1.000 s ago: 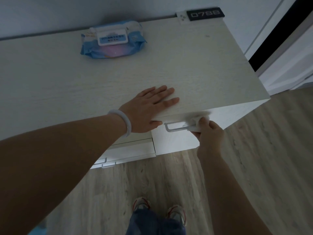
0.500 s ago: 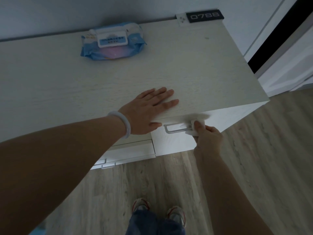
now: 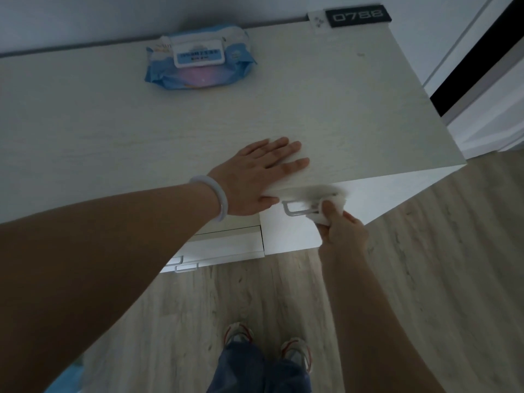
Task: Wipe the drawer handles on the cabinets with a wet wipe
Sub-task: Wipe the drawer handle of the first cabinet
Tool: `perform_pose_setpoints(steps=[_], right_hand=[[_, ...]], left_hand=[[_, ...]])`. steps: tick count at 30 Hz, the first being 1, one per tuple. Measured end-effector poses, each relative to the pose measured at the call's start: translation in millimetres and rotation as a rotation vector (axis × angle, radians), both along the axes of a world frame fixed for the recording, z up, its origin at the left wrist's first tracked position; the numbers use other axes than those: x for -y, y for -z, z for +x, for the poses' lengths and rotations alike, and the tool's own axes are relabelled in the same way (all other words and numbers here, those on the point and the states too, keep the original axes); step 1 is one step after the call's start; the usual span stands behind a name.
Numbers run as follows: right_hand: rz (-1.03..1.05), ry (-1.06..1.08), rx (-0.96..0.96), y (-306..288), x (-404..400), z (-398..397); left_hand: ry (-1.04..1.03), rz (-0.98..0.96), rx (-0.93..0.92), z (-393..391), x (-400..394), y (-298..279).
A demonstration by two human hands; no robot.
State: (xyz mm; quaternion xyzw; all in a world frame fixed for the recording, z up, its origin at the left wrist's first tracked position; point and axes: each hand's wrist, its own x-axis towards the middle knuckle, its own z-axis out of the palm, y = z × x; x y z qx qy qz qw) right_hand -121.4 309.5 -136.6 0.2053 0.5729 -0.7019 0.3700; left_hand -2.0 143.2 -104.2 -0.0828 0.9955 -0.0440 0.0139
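My right hand (image 3: 341, 228) pinches a white wet wipe (image 3: 326, 215) against the right end of the grey drawer handle (image 3: 296, 211) on the top right drawer of the pale wood cabinet (image 3: 354, 114). Flat on the cabinet top near its front edge lies my left hand (image 3: 259, 177), fingers straight, a pale bangle on the wrist. Two more drawer handles (image 3: 184, 265) show lower left, below my left forearm.
A blue pack of wet wipes (image 3: 198, 62) lies at the back of the cabinet top. A black sign reading 0788 (image 3: 357, 15) stands at the back right corner. Wood-look floor (image 3: 425, 265) and my shoes (image 3: 266, 341) are below; a dark doorway (image 3: 476, 61) is right.
My right hand has slid the wipe a little to the left along the handle. My left hand has stayed flat on the cabinet top.
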Motion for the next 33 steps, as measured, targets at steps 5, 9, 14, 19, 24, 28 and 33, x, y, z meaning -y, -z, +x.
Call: perform_pose_setpoints(steps=[5,9,14,19,24,28,33], right_hand=[[-0.116,-0.155,0.150,-11,9,34],[-0.146,-0.091,0.149,-7,-2,6],[-0.201,-0.135,0.237,-7,15,39],[-0.210,-0.070,0.324,-10,25,41],[-0.128,-0.157,0.258,-7,26,29],[0.026,-0.329,0.073,0,4,9],[0.101,-0.287,-0.122,0,-15,-47]], left_hand=[[-0.002,0.003,-0.003,1,0,0],[0.001,0.007,0.007,0,0,-1],[-0.010,0.010,0.018,0,0,-1],[-0.009,0.006,0.020,0,-1,-1],[-0.011,0.013,0.009,1,-1,-1],[-0.008,0.018,0.025,0,-1,-1],[-0.013,0.033,0.023,0,0,-2]])
